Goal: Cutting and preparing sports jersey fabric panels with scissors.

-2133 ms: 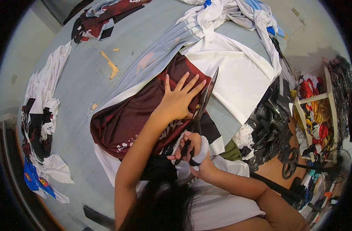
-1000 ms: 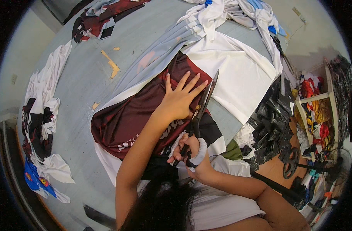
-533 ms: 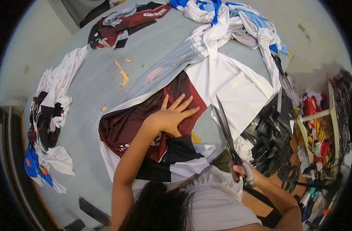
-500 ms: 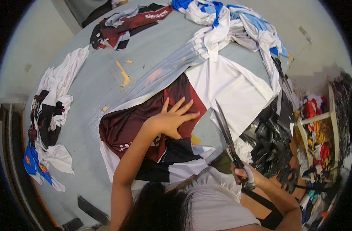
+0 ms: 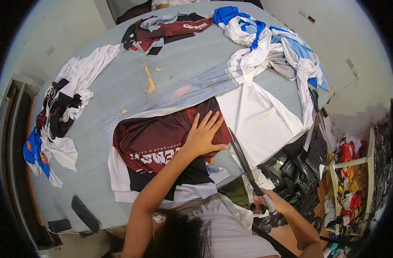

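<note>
My left hand [image 5: 203, 135] lies flat with its fingers spread on a maroon printed fabric piece [image 5: 149, 133] that has black and white parts along its near side. In my right hand [image 5: 269, 202] is a pair of long dark scissors [image 5: 244, 161], with pale wrapping on the handle. The blades point away from me, their tips along the right edge of the maroon fabric, next to a white cloth [image 5: 261, 120]. Whether the blades touch the fabric I cannot tell. Greyish printed cloth [image 5: 183, 92] stretches behind the maroon piece.
Blue and white cloth [image 5: 244, 28] is heaped at the table's far right. Maroon and black pieces [image 5: 170, 30] lie at the back, white cloth [image 5: 86, 66] at the left. Black plastic [image 5: 287, 176] and a rack of coloured fabric [image 5: 351, 185] stand right of the grey table [image 5: 97, 129].
The scissors have moved from over the white cloth to the maroon fabric's right edge, and their blades look closer together. My left hand stays flat on the fabric. The view has shifted.
</note>
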The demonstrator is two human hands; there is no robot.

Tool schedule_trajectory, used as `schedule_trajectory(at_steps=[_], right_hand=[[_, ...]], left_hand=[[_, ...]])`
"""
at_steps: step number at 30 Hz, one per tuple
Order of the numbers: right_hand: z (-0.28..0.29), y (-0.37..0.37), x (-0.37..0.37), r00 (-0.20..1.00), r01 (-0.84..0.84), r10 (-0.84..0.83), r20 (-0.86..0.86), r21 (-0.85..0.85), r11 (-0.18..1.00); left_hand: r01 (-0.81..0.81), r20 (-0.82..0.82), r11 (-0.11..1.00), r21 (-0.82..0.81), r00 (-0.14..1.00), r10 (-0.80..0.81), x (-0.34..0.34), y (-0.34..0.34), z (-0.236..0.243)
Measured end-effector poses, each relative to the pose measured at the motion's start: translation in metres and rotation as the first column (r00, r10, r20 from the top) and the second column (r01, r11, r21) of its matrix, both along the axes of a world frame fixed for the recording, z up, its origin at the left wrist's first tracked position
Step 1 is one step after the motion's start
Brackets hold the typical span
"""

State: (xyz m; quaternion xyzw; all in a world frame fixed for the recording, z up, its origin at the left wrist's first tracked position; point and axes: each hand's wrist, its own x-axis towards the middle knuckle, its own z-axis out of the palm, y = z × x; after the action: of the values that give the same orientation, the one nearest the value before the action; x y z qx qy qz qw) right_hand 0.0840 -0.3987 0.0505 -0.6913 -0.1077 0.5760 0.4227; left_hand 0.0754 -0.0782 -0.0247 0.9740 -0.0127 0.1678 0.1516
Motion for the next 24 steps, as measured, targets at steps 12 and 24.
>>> schedule_trajectory(at_steps=[12, 24], right_hand=[[-0.005, 0.030, -0.034, 0.992, 0.102, -0.100, 0.079, -0.030, 0.994], [0.008, 0.038, -0.036, 0.985, 0.081, -0.056, 0.161, -0.157, 0.984]], left_hand=[[-0.024, -0.065, 1.000, -0.004, 0.998, 0.023, -0.007, -0.002, 0.005], [-0.038, -0.069, 0.999, -0.025, 0.997, 0.036, -0.007, -0.002, 0.005]])
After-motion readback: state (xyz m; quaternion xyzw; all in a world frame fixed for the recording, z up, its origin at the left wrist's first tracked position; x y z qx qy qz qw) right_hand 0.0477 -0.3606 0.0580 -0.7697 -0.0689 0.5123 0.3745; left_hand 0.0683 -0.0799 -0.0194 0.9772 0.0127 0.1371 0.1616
